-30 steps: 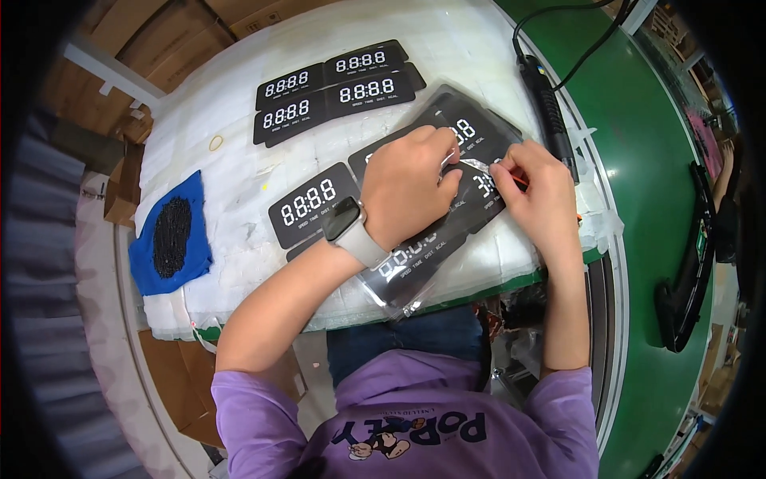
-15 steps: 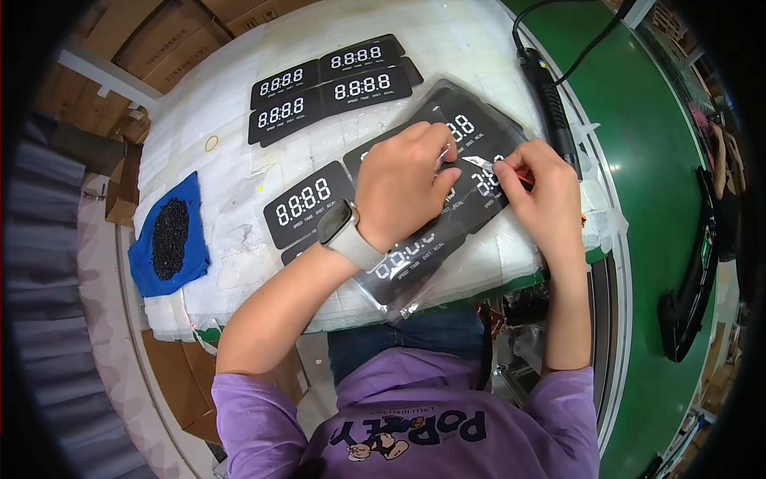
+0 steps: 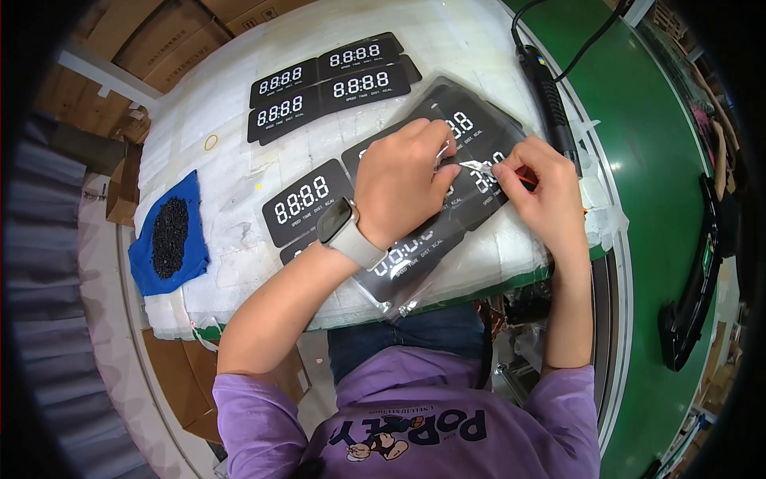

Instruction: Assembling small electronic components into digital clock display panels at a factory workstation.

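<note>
My left hand [image 3: 407, 188], with a grey watch on its wrist, rests over the black display panels. Its thumb and forefinger pinch a fold of clear plastic film [image 3: 441, 152]. Closed fingers of my right hand [image 3: 541, 190] hold a small tool with a pointed silver tip [image 3: 474, 167] and red-orange parts at the grip. That tip points left toward the pinched film; my fingers hide most of the tool, so its kind is unclear. Beneath both hands lies a film-wrapped black panel sheet [image 3: 419, 267], overlapping another panel [image 3: 302, 199] with white digits.
More black panels [image 3: 327, 84] lie at the far side of the white padded table [image 3: 231, 96]. Black granules [image 3: 169, 239] sit on a blue cloth [image 3: 199, 215] at left. A corded black electric screwdriver [image 3: 550, 104] stands at right, beside a green surface [image 3: 630, 160].
The silver tip has shifted left toward the film and shows more plainly between my hands. My left hand has barely moved and still pinches the film.
</note>
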Motion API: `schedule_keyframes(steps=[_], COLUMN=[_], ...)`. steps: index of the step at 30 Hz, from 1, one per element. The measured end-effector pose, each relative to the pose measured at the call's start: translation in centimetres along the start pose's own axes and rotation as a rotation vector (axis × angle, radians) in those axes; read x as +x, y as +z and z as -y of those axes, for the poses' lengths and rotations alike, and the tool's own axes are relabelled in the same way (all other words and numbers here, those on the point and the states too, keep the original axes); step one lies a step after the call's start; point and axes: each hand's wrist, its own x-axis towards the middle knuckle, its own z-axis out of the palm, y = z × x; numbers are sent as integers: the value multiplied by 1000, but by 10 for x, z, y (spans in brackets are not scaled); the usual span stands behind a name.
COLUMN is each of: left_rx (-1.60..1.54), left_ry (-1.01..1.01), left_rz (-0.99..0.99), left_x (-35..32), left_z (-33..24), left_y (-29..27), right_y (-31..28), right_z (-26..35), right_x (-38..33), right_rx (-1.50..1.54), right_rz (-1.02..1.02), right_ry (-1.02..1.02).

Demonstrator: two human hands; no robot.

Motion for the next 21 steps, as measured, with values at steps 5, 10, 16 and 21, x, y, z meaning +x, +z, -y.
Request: schedule_keyframes(steps=[5,10,16,21], left_rx=[22,24,-1,-18], left_ry=[74,79,85,130], left_rz=[-35,5,-9,-2], left_x=[-2,-1,-1,-2], left_z=[-6,-3,0,4], left_y=[1,-1,0,0], right_y=[3,4,3,3], right_z=[5,3,3,7], right_x=[-1,-3,-6,-7], right_rx=[11,-49,-180,-260], right_rz=[-12,-53,-83,-116], right_ry=[-55,-205,-336,-417])
